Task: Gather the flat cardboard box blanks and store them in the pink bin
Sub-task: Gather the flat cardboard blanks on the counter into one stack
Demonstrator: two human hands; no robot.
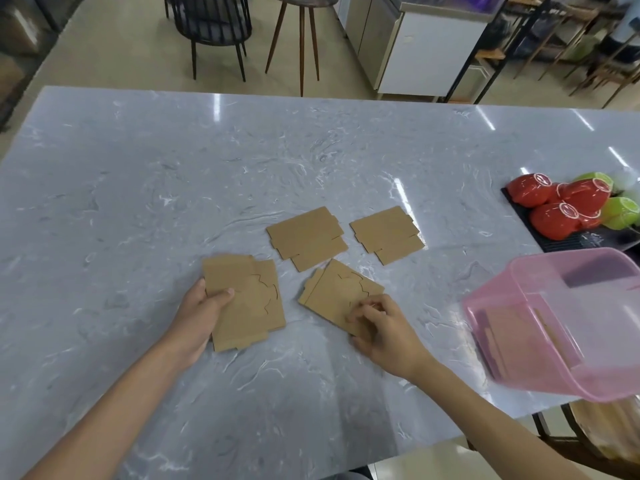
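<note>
Several flat brown cardboard blanks lie on the grey marble table (173, 168). My left hand (201, 313) grips the left edge of one blank (249, 306), thumb on top. My right hand (381, 327) pinches the near corner of a second blank (339, 292), which rests on the table. Two more blanks lie farther back, one in the middle (306, 237) and one to its right (388, 233). The translucent pink bin (512, 282) stands at the table's right edge, with cardboard pieces visible through its wall.
A black mat (568, 242) at the far right carries upturned red cups (550, 220) and green cups (621, 213). Beyond the table stand a dark chair (214, 26), a wooden stool (301, 36) and a white cabinet (429, 53).
</note>
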